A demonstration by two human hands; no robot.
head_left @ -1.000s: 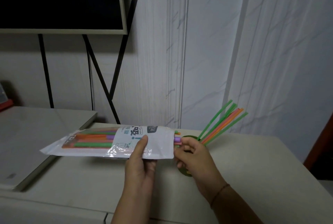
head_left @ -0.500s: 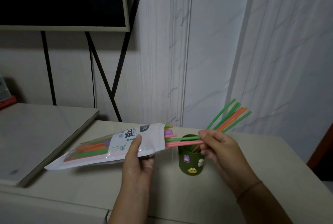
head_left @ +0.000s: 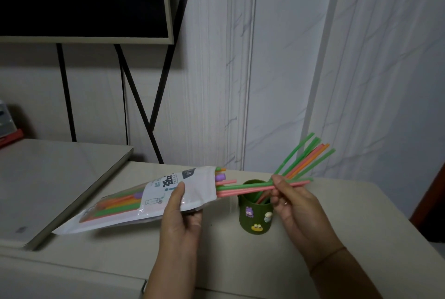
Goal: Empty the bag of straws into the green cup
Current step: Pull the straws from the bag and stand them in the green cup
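My left hand (head_left: 180, 216) grips the white plastic bag of straws (head_left: 134, 202) near its open mouth, which tilts up and points right. Green, orange, pink and purple straws show through the bag. My right hand (head_left: 293, 202) pinches a green and a pink straw (head_left: 245, 189) that stick halfway out of the bag, passing just above the green cup (head_left: 255, 214). The dark green cup, with small cartoon stickers, stands on the table between my hands. Several green, orange and pink straws (head_left: 305, 156) stand in the cup and lean to the upper right.
The beige table (head_left: 349, 238) runs under both hands, with its right edge near a dark red object. A closed grey laptop-like slab (head_left: 48, 190) lies at the left. A dark screen (head_left: 81, 0) on black stand legs hangs behind, against a white marbled wall.
My right hand has drawn the green and pink straws further out of the bag to the right, over the cup. The bag's mouth has tilted up.
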